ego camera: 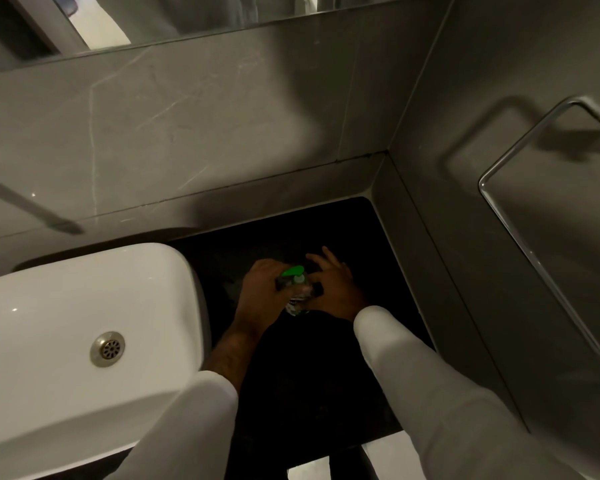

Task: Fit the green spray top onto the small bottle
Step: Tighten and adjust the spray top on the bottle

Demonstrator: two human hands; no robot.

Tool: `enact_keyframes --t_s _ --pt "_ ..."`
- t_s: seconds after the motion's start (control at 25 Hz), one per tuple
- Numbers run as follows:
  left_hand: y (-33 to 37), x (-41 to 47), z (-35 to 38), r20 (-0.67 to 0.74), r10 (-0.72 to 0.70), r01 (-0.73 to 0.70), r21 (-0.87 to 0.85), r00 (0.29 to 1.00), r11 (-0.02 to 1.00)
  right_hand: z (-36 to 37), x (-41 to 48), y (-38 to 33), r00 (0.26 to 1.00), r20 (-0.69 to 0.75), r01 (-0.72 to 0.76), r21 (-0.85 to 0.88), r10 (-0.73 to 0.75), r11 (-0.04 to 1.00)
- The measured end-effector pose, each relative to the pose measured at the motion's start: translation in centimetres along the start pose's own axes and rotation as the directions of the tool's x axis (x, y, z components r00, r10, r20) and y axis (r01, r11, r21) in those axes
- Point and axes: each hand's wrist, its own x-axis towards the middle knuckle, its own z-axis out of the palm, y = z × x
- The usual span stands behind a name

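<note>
Green spray top (292, 271) sitting on the small bottle (297, 296).
Left hand (260, 292) gripping the bottle; right hand (333, 285) steadying it, fingers spread; label blurred, unreadable.

Green spray top (292, 271) seated atop small clear bottle (298, 299), upright.

I see the sink (84, 306) at left on the counter (309, 375), its drain (107, 348) low in the bowl. Right of it, over the counter, my left hand (260, 292) and right hand (333, 285) flank the bottle (298, 299). The top (293, 271) sits above the bottle. A wall (187, 133) stands behind, a rail (534, 237) on the right wall.
</note>
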Motion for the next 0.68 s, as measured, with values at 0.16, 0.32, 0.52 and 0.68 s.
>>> enact_keyframes --t_s 0.16,0.32,0.52,0.68 --pt "-1.1 1.3 -0.8 0.094 0.077 -0.078 0.015 0.993 0.997 -0.4 0.2 -0.1 1.0 0.02 -0.012 0.01 0.011 1.0" --pt "-2.3 2.5 -1.2 0.192 0.124 -0.133 0.035 0.974 0.991 -1.1 0.4 -0.1 0.997 0.056 0.052 -0.043 -0.049 0.998" --pt "-2.9 3.6 -2.2 0.322 0.148 -0.149 -0.022 0.935 0.989 -2.1 0.1 -0.7 0.99 0.121 0.084 -0.078 -0.075 0.993" --pt "-2.9 4.3 -2.9 0.396 0.176 -0.181 -0.026 0.901 0.983 -2.8 -0.4 -1.4 0.982 0.149 0.129 -0.104 -0.113 0.986"
